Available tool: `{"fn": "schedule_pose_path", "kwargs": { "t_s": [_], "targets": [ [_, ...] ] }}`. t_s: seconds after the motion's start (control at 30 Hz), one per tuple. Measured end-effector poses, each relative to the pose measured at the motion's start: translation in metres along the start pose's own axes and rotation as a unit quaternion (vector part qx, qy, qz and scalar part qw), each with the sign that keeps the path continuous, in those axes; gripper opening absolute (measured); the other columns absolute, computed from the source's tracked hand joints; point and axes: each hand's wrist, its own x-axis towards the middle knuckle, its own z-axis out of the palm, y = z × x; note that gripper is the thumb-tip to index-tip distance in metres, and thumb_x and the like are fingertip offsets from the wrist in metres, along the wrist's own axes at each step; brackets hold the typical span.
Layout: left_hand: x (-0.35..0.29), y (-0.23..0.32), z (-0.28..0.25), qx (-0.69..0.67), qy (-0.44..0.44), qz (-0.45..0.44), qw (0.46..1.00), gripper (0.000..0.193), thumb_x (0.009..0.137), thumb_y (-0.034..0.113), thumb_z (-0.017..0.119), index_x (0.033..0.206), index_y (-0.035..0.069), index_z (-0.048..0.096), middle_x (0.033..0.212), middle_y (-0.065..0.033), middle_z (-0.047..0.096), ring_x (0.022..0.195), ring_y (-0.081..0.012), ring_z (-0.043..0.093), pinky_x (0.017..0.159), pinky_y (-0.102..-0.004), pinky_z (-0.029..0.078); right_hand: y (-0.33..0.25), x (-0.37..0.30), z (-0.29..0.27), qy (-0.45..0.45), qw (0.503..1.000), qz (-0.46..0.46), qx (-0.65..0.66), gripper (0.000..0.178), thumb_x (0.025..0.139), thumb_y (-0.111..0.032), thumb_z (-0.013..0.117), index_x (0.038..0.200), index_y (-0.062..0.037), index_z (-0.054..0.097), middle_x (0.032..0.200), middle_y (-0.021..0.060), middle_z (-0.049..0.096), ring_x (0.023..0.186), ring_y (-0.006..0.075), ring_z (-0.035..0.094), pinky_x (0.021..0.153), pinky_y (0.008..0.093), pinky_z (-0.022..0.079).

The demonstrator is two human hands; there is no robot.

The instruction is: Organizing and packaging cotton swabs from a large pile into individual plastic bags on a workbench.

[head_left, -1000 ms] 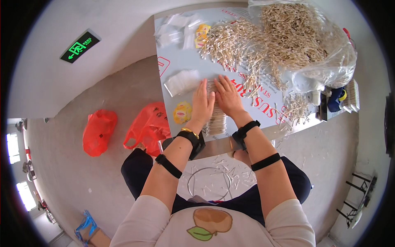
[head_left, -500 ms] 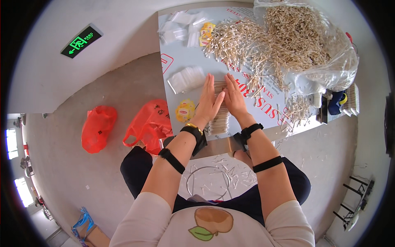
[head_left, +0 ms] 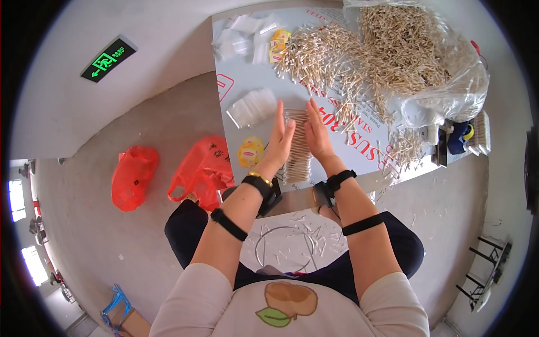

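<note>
A neat row of cotton swabs [head_left: 297,154] lies stacked on the table near its front edge, the sticks running crosswise. My left hand [head_left: 278,141] stands on edge along the row's left side, fingers straight and thumb up. Along the right side is my right hand [head_left: 319,135], also flat with its fingers stretched out. The palms face each other with the swabs between them; neither hand grips anything. Left of my left hand are a stack of small clear plastic bags [head_left: 252,108] and a pile of yellow labels [head_left: 251,151].
Loose cotton swabs [head_left: 320,53] spread over the table's far side, beside a large clear bag [head_left: 446,104] full of them. More clear bags [head_left: 233,45] and yellow packets [head_left: 278,45] lie far left. Red plastic bags [head_left: 133,177] sit on the floor; dropped swabs litter it below.
My left hand has shifted slightly left, away from the row, and its thumb has come off the swabs. The gap between my hands is wider.
</note>
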Motion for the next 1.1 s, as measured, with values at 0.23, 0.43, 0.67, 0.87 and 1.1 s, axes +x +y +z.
{"fn": "schedule_pose_path", "kwargs": {
  "t_s": [0.23, 0.43, 0.67, 0.87, 1.1],
  "targets": [
    [-0.120, 0.023, -0.055, -0.031, 0.039, -0.075, 0.996, 0.065, 0.115, 0.034, 0.044, 0.165, -0.003, 0.026, 0.172, -0.0199, 0.030, 0.160, -0.0310, 0.026, 0.129, -0.0399, 0.020, -0.011, -0.054, -0.019, 0.011, 1.000, 0.020, -0.006, 0.055, 0.104, -0.005, 0.046, 0.158, 0.0006, 0.041, 0.167, 0.0237, 0.037, 0.155, 0.0391, 0.035, 0.126, 0.0431, 0.031],
    [-0.217, 0.051, -0.085, 0.018, 0.107, -0.078, 0.991, 0.036, 0.108, 0.012, 0.060, 0.142, -0.001, 0.057, 0.142, -0.0117, 0.060, 0.132, -0.0205, 0.057, 0.111, -0.0324, 0.044, -0.022, -0.111, -0.028, 0.039, 0.998, 0.056, -0.014, 0.047, 0.104, -0.007, 0.049, 0.151, 0.0011, 0.049, 0.157, 0.0241, 0.050, 0.147, 0.0409, 0.046, 0.123, 0.0449, 0.037],
    [-0.213, 0.223, -0.137, -0.212, 0.181, 0.057, 0.959, 0.024, 0.106, 0.030, 0.058, 0.111, 0.007, 0.056, 0.101, -0.0030, 0.056, 0.083, -0.0098, 0.049, 0.080, -0.0278, 0.043, -0.079, -0.160, -0.053, 0.052, 0.995, 0.075, -0.041, 0.043, 0.103, -0.012, 0.055, 0.146, -0.0037, 0.056, 0.150, 0.0215, 0.056, 0.140, 0.0407, 0.053, 0.117, 0.0453, 0.043],
    [-0.260, 0.457, -0.156, -0.086, 0.013, 0.450, 0.889, 0.093, 0.098, 0.086, 0.023, 0.131, 0.003, 0.051, 0.110, -0.0091, 0.053, 0.088, -0.0209, 0.048, 0.082, -0.0384, 0.043, -0.112, -0.170, -0.082, 0.075, 0.995, 0.021, -0.056, 0.041, 0.104, -0.021, 0.060, 0.142, -0.0080, 0.060, 0.143, 0.0198, 0.058, 0.135, 0.0395, 0.056, 0.114, 0.0451, 0.045],
    [-0.342, 0.575, -0.206, 0.208, -0.067, 0.626, 0.749, 0.059, 0.094, 0.083, 0.047, 0.147, 0.056, 0.050, 0.128, 0.0011, 0.053, 0.116, -0.0229, 0.045, 0.105, -0.0557, 0.033, -0.128, -0.180, -0.114, 0.074, 0.993, -0.018, -0.092, 0.039, 0.105, -0.024, 0.061, 0.140, -0.0069, 0.062, 0.140, 0.0211, 0.059, 0.134, 0.0390, 0.055, 0.113, 0.0446, 0.044]
  ]
}}
